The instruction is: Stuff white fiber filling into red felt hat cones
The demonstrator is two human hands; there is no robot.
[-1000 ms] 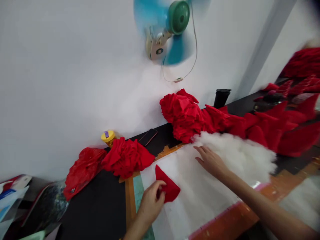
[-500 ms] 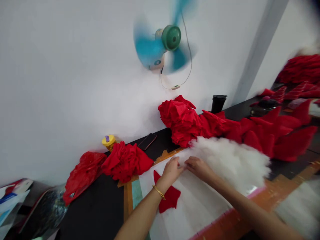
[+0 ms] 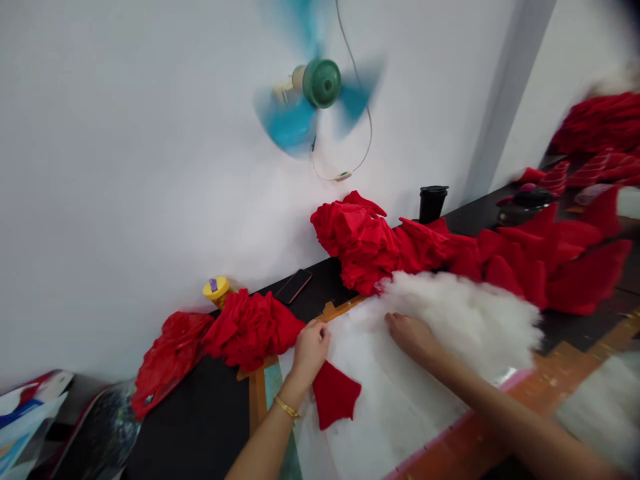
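My left hand [image 3: 313, 347] is closed, fingers curled, just above the upper tip of a flat red fabric piece [image 3: 337, 397]. Whatever it may hold is hidden. A gold bangle circles that wrist. My right hand [image 3: 410, 333] has its fingertips pressed together over the white sheet [image 3: 390, 400], at the left edge of a heap of white fluffy stuffing [image 3: 465, 323]. I cannot make out anything between those fingers. The red piece lies on the sheet, partly behind my left hand.
Bunched red fabric [image 3: 255, 327] lies at left, near a yellow-lidded container [image 3: 217, 291] and a phone [image 3: 294, 287]. Behind the stuffing are more red pieces [image 3: 360, 240] and a black cup [image 3: 433, 203]. A spinning fan [image 3: 322, 83] hangs on the wall.
My hands have moved apart from a near-touching position over the sheet. My left hand went left and slightly down; the right went slightly right. The view has shifted a little.
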